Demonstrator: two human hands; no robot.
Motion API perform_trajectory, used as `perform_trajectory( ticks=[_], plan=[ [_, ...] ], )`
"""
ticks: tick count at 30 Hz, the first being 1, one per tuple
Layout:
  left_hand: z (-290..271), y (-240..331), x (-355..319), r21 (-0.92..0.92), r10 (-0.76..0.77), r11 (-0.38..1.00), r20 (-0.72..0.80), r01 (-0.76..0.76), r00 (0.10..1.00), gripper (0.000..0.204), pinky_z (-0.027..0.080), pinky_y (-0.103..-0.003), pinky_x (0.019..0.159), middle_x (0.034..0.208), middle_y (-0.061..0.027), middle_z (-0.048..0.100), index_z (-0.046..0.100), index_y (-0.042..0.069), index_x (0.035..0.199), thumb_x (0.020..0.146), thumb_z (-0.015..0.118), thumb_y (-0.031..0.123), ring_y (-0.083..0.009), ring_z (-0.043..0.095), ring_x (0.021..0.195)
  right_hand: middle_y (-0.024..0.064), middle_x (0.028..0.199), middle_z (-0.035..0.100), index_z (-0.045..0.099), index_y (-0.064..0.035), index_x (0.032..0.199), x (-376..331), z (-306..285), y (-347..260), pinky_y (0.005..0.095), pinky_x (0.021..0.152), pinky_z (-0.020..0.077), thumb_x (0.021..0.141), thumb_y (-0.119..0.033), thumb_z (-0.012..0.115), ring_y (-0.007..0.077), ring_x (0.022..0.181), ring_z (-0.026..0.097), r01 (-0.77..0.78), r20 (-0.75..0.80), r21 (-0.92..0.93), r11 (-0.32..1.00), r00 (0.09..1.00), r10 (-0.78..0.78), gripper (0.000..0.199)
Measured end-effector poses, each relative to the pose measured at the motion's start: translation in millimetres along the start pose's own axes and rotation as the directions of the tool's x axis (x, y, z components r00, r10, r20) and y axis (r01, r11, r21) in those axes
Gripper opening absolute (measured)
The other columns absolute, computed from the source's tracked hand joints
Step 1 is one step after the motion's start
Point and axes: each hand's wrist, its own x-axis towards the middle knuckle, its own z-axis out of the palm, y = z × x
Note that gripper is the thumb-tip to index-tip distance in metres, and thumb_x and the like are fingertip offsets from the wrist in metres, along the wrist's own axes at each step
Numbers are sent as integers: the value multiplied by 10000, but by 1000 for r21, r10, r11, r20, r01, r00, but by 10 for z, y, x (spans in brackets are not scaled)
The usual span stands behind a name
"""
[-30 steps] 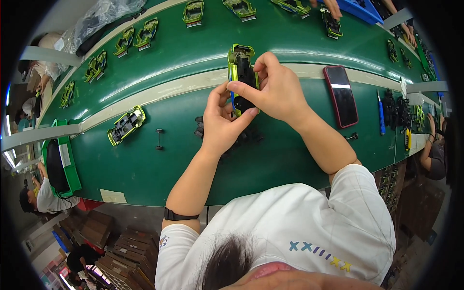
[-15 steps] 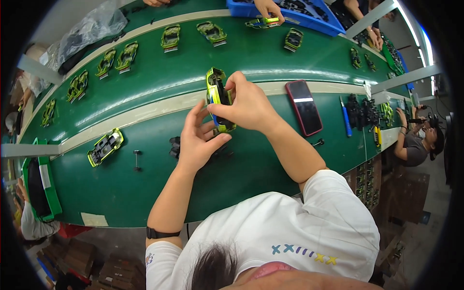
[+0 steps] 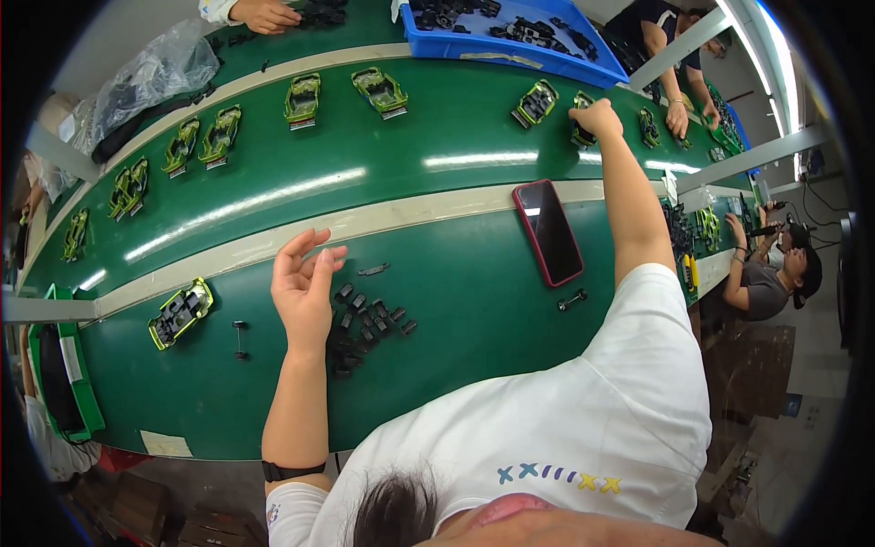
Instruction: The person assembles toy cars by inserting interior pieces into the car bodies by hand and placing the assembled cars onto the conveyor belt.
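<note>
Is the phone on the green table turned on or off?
Off, it seems: the red-edged phone lies face up beside the person's right arm, its screen black apart from a small glare.

Green toy car chassis on belt under right hand; small black parts piled beside left hand.

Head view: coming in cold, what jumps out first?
The right hand is stretched far out onto a green toy car shell on the green belt. The left hand hovers open and empty beside a pile of small black parts. A red-cased phone lies between the arms.
</note>
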Motion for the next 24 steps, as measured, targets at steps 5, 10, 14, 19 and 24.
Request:
perform_trajectory(
  ticks=[5,10,14,19,24],
  plan=[
    [-66,-26,25,-15,-17,1000,-9,17,1000,212,517,-266,754,1098,-125,603,530,-36,1094,890,549,18,-178,639,899,198,1247,548,345,30,1318,165,56,14,401,926,456,670,-534,695,313,1124,566,-107,45,-15,994,993,107,927],
    [-32,27,59,-25,-16,1000,-39,15,999,170,510,-262,745,1055,-104,624,555,-33,1053,897,548,33,-159,637,880,191,1176,582,458,-29,1237,-131,-263,-393,435,905,465,706,-495,680,351,1074,579,54,-256,-81,995,964,-73,741],
    [-56,16,56,-12,-28,1000,-45,28,999,131,507,-253,737,999,-91,641,582,-26,1006,898,546,41,-149,637,861,178,1019,648,585,-39,1085,-607,-170,-1419,393,849,477,733,-516,664,325,994,609,581,-190,168,796,812,-552,598],
    [-77,-99,39,-18,-42,999,-58,41,997,116,512,-251,703,962,-92,649,607,-16,965,909,545,65,-154,644,819,180,1135,611,495,-17,1203,-1257,238,-2610,379,893,467,664,-586,685,310,1064,587,645,-36,193,740,758,-651,807],
    [-56,-57,37,-72,-42,997,-54,38,998,98,513,-241,701,904,-67,650,604,-19,938,892,555,52,-129,644,806,159,1150,611,452,-12,1237,-1521,225,-2963,364,884,478,676,-495,682,281,1075,591,574,110,39,818,811,-574,776]
  ],
)
